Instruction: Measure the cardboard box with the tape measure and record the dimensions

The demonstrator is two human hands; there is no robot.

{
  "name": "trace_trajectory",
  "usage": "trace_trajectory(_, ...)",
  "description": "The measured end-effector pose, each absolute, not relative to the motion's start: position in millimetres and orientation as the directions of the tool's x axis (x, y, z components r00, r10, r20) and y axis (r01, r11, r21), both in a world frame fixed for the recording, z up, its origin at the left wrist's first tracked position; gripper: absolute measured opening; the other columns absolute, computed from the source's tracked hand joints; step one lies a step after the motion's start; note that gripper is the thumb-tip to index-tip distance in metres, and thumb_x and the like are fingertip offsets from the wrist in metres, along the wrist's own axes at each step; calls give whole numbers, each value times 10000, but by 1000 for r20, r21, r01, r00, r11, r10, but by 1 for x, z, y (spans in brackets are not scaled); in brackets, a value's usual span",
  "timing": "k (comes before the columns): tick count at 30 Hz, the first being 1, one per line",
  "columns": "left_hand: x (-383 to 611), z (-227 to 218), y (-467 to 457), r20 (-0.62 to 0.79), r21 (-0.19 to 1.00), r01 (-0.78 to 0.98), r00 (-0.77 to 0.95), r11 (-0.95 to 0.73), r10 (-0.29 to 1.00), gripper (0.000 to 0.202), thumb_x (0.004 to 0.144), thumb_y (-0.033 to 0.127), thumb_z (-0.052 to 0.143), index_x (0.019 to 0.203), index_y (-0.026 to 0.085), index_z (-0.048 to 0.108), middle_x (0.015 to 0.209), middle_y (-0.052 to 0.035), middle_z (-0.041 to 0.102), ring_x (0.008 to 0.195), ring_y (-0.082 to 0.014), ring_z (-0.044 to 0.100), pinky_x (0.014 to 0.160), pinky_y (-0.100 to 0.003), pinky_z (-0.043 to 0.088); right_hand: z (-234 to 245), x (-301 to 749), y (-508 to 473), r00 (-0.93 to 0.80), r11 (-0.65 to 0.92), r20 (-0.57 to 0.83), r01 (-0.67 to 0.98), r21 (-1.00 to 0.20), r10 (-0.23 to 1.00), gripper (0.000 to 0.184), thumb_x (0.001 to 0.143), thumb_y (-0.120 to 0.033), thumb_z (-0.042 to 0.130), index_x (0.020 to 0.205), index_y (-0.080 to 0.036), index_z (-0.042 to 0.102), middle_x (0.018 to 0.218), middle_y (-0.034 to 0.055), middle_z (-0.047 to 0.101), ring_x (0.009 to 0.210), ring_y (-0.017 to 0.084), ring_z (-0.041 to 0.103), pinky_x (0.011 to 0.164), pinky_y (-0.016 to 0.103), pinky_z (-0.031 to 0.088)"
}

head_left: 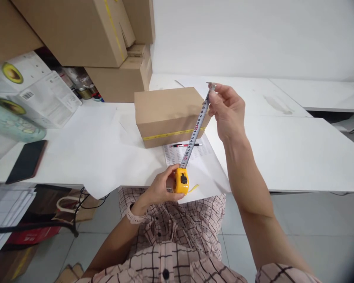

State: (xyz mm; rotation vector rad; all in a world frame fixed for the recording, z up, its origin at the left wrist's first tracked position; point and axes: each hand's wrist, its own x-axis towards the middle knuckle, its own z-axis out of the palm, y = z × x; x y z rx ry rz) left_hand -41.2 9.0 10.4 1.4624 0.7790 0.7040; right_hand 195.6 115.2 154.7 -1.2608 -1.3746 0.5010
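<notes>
My left hand grips the yellow case of a tape measure near the table's front edge. My right hand pinches the metal tip of the tape blade, pulled out and slanting up to the right. The blade runs along the right side of a small brown cardboard box with a yellow tape stripe, which sits on the white table. Under the blade lie a printed sheet and a red pen.
A black phone lies at the table's left edge. White product boxes and stacked cardboard cartons crowd the back left. More white tables extend right. Below the table are cables and a tiled floor.
</notes>
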Motion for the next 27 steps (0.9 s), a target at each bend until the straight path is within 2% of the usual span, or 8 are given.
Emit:
trace_trajectory(5, -40, 8, 10, -14, 998, 56, 608, -25, 794, 978, 664, 353, 881, 1506, 257, 394, 1259, -112, 630, 1107, -309, 653, 958, -497, 570, 135, 200, 100, 176, 462, 477, 121, -878, 861, 413, 817, -601, 753, 1056, -266, 713, 917, 25, 687, 763, 162, 627, 611, 319, 524)
trace_trajectory(10, -36, 2, 7, 82, 995, -5, 565, -96, 821, 1254, 704, 275, 864, 1631, 339, 22, 1291, -100, 613, 1149, -278, 632, 1034, -501, 523, 96, 186, 51, 162, 296, 291, -4, -955, 943, 290, 739, -467, 857, 748, -231, 688, 736, -7, 652, 628, 114, 535, 547, 281, 447)
trace_trajectory(13, -35, 4, 7, 79, 995, 8, 563, -101, 823, 1261, 708, 268, 856, 1632, 327, 0, 1287, -108, 614, 1160, -275, 625, 1054, -504, 505, 70, 189, 33, 52, 129, 132, 53, -990, 990, 291, 751, -456, 840, 700, -220, 677, 665, -12, 631, 600, 114, 516, 552, 284, 420)
trace_trajectory(16, -35, 8, 6, 59, 997, 16, 552, -81, 832, 1207, 717, 272, 837, 1629, 295, 48, 1262, -117, 620, 1156, -274, 624, 1047, -497, 508, 48, 205, 40, 56, 73, 93, 298, -952, 994, 252, 848, -445, 733, 759, -210, 707, 700, 11, 657, 618, 131, 532, 593, 307, 427)
trace_trajectory(18, -36, 10, 6, 56, 997, 18, 540, -78, 840, 1178, 716, 276, 828, 1626, 277, 80, 1254, -121, 622, 1138, -272, 629, 1029, -494, 521, 38, 216, 53, 86, 107, 184, 552, -827, 979, 193, 918, -359, 628, 890, -202, 736, 849, 52, 704, 686, 156, 567, 650, 333, 449)
trace_trajectory(21, -36, 11, 6, 70, 994, 31, 538, -103, 840, 1130, 714, 276, 819, 1618, 255, 141, 1247, -123, 633, 1134, -276, 635, 1023, -500, 529, 29, 221, 75, -51, 168, 275, 891, -422, 960, 285, 944, -183, 492, 1093, -165, 734, 1102, 147, 697, 882, 241, 596, 693, 370, 446)
trace_trajectory(24, -35, 10, 6, 90, 989, 53, 539, -140, 838, 1061, 709, 279, 824, 1592, 241, 238, 1247, -123, 646, 1135, -281, 644, 1040, -513, 524, 29, 216, 91, -284, 296, 202, 955, -34, 937, 349, 916, -52, 412, 1014, -117, 740, 1048, 199, 688, 959, 295, 560, 688, 383, 407)
trace_trajectory(27, -36, 8, 7, 102, 983, 75, 545, -170, 832, 996, 707, 302, 841, 1557, 238, 327, 1274, -129, 645, 1129, -283, 655, 1044, -517, 530, 34, 210, 100, -430, 413, 117, 899, 145, 895, 358, 889, 13, 389, 868, -113, 724, 914, 203, 679, 917, 292, 546, 685, 384, 378)
